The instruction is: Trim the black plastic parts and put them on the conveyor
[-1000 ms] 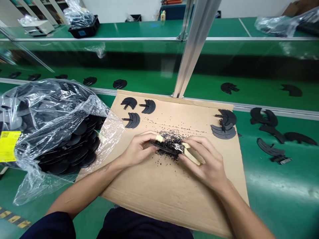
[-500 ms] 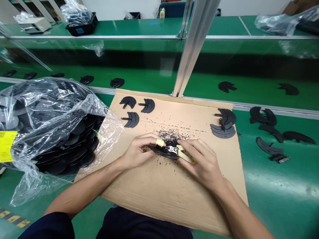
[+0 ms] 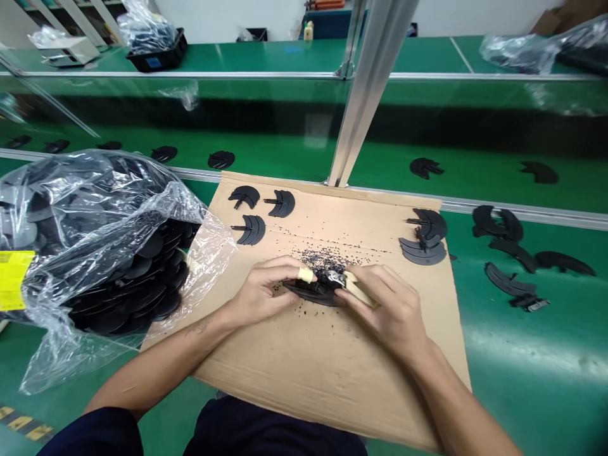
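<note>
My left hand (image 3: 266, 288), with yellow tape on one finger, grips the left end of a curved black plastic part (image 3: 311, 292). In my right hand (image 3: 392, 304) are pliers-like cutters (image 3: 360, 291) with pale yellow handles. Their metal head lies over the right side of the part, and my right fingertips also reach its edge. Whether the jaws touch the part cannot be made out. Small black scraps (image 3: 327, 258) are scattered beneath and behind the part on a brown cardboard sheet (image 3: 285, 373).
A clear plastic bag (image 3: 109, 209) full of black parts lies at the left. Several curved black parts rest on the cardboard's back corners and on the green table (image 3: 532, 354) at right. A metal post (image 3: 365, 101) rises behind the cardboard.
The cutters' head has shifted slightly right and up, off the middle of the part. My left hand has barely moved. The view has tilted slightly.
</note>
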A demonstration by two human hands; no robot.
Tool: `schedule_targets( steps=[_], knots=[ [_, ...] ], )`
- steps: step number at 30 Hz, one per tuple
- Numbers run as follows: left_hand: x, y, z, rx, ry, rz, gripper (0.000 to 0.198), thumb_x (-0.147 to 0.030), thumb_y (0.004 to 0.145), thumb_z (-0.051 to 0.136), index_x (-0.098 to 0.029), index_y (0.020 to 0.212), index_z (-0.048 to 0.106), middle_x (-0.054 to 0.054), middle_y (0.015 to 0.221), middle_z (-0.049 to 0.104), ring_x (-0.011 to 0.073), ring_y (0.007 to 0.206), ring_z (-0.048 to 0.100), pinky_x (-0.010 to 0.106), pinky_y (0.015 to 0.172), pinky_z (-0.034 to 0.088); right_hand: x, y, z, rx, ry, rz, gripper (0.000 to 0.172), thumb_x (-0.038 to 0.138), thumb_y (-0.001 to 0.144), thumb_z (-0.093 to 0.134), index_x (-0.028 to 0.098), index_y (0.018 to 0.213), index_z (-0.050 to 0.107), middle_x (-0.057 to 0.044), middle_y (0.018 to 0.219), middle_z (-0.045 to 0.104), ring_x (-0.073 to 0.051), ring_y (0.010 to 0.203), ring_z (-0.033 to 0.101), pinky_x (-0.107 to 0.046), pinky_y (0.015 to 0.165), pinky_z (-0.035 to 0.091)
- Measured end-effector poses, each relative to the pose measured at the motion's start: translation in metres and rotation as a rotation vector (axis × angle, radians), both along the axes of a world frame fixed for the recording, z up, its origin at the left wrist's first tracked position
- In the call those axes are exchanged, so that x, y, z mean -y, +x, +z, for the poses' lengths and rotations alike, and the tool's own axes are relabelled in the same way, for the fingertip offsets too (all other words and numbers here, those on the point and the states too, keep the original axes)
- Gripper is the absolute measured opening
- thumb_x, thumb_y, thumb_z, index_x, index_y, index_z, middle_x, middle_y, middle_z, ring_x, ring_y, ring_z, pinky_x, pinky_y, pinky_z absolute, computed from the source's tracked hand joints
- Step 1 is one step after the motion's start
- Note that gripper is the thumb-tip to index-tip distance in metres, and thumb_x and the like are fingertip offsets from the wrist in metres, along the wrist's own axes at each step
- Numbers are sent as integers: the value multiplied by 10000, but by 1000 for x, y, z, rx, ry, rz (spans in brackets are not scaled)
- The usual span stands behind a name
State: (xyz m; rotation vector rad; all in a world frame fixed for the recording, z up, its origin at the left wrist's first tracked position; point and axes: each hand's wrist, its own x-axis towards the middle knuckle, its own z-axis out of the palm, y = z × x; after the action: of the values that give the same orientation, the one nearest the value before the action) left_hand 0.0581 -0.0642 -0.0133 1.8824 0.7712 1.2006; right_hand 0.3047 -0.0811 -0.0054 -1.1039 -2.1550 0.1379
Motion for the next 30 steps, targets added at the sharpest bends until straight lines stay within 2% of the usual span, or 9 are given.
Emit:
schedule_targets(
  steps=[5, 9, 16, 22, 26, 30],
  knots=[
    [2, 1, -1, -55, 111, -13, 314, -37, 852, 615, -167, 1124, 700, 109, 1075, 740, 192, 1030, 703, 350, 872, 609, -4, 0, -2, 101, 35, -68, 291, 344, 944, 646, 186, 1188, 636, -81, 907, 693, -210, 786, 572, -336, 690, 460],
    [2, 3, -2, -101, 186, -3, 370, -5, 826, 574, -176, 1137, 674, 97, 1026, 728, 187, 962, 696, 354, 827, 600, -3, 0, -1, 122, 33, -63, 312, 361, 954, 624, 186, 1211, 603, -87, 942, 688, -221, 809, 564, -350, 710, 453],
    [1, 3, -1, -145, 217, 6, 336, -34, 821, 580, -181, 1114, 651, 80, 971, 711, 191, 909, 670, 357, 786, 560, -3, 0, 1, 155, 99, -95, 287, 344, 955, 629, 199, 1201, 598, -76, 947, 693, -221, 818, 572, -354, 714, 416],
    [3, 4, -2, -146, 185, 29, 267, -63, 838, 600, -176, 1073, 653, 73, 970, 716, 191, 902, 654, 356, 800, 532, 1, 1, 4, 201, 337, -230, 333, 272, 921, 665, 223, 1242, 589, -66, 948, 699, -226, 876, 596, -365, 744, 385],
    [4, 4, -5, -163, 129, 47, 209, -142, 885, 620, -182, 1087, 657, 63, 934, 701, 191, 857, 622, 349, 774, 501, -1, 6, 5, 401, 206, -245, 267, 244, 946, 574, 184, 1201, 630, -82, 914, 694, -240, 854, 546, -370, 717, 357],
    [4, 6, -9, -81, -53, 39, 224, -264, 960, 588, -177, 1158, 647, 76, 990, 674, 194, 920, 624, 343, 828, 510, -5, 9, 5, 364, 187, -299, 268, 288, 958, 573, 144, 1169, 655, -103, 921, 679, -249, 857, 515, -367, 704, 359]
  ],
)
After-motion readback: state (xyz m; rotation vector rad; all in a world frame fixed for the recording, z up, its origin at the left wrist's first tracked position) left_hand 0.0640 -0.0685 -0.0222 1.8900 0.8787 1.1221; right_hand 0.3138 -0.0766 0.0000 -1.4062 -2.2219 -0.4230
